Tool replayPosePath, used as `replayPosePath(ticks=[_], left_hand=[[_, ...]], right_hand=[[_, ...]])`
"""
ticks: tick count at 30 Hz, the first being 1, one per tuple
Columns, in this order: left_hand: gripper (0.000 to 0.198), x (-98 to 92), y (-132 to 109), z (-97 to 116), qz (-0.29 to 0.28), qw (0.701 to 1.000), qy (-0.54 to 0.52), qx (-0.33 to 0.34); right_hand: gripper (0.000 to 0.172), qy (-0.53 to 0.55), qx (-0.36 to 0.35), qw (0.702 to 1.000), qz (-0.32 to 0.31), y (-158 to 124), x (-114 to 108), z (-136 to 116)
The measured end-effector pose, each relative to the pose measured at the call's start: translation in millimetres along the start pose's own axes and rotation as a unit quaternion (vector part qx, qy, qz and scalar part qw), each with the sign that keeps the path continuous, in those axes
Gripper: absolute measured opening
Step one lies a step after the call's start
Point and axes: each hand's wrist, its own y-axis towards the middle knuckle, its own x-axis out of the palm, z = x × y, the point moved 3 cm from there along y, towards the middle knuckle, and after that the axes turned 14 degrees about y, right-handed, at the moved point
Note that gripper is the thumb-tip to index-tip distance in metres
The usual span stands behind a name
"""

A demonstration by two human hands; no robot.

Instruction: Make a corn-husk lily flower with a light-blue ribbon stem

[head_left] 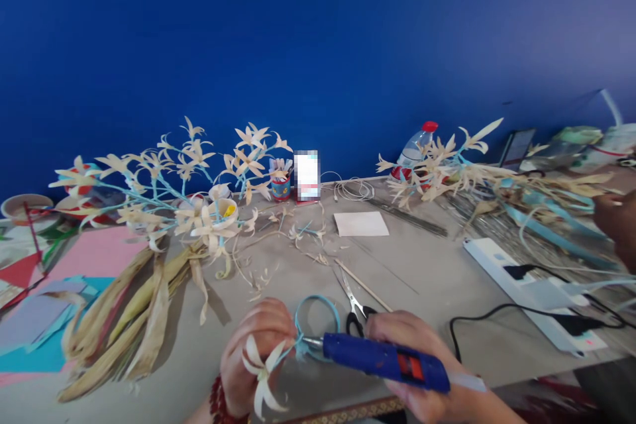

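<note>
My left hand (253, 354) is closed around a small cream husk flower (262, 371) on a light-blue wrapped stem that loops up into a blue ring (318, 308). My right hand (422, 371) grips a blue hot glue gun (385, 359), its metal nozzle touching the stem right beside the flower. Both hands are low at the near edge of the grey table (422, 265). Black-handled scissors (355, 308) lie just behind the glue gun, beside a thin wooden stick.
Branches of finished husk flowers (189, 179) and dried corn husks (134, 318) lie left over coloured paper. A white power strip (531, 291) with black cables sits right. A water bottle (415, 146), white card, and another person's hand (619, 222) are farther back.
</note>
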Motion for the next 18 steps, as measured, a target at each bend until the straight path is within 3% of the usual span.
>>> replayPosePath(ticks=[14,18], left_hand=[[0.011,1.7,3.7,2.6,0.005,0.998,-0.037,-0.053],[0.011,0.7,-1.6,0.0,0.011,0.999,-0.021,-0.029]], right_hand=[[0.013,-0.003,-0.023,1.000,0.009,1.1,0.4,-1.4],[0.014,-0.005,-0.021,1.000,0.008,3.0,1.4,-3.4]])
